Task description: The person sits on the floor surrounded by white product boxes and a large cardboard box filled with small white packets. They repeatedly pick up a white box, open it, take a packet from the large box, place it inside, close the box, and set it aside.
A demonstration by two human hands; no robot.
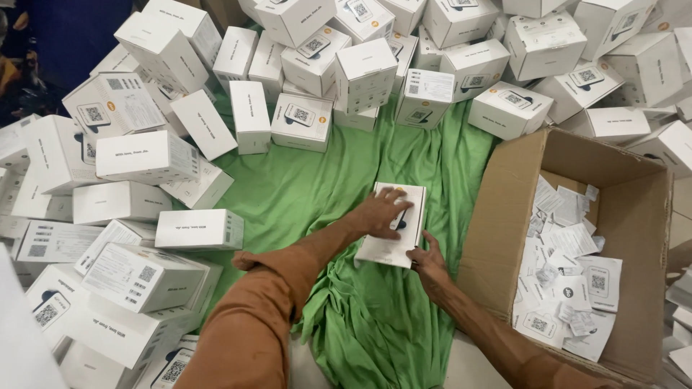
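- Head view, centre: a flat white box lies on a rumpled green cloth, its long side running away from the viewer and slightly tilted.
- Head view, left hand: fingers spread and palm pressed down on the box's top face; the hand is open and flat, not gripping. Its forearm wears a rust-brown sleeve pushed up near the elbow.
- Head view, right hand: placed at the near right corner of the box, fingers bent against its edge, touching it; whether they close under the box cannot be told.
- Head view, right: an open brown cardboard carton stands just beside the box, its flap raised toward the cloth. Inside lie loose white paper slips and printed cards in a loose heap.
- Head view, top and left: many similar white boxes are piled around the cloth in a broad arc, some upright, some on their sides, several overlapping; the nearest stack sits at the lower left, well apart from the hands.
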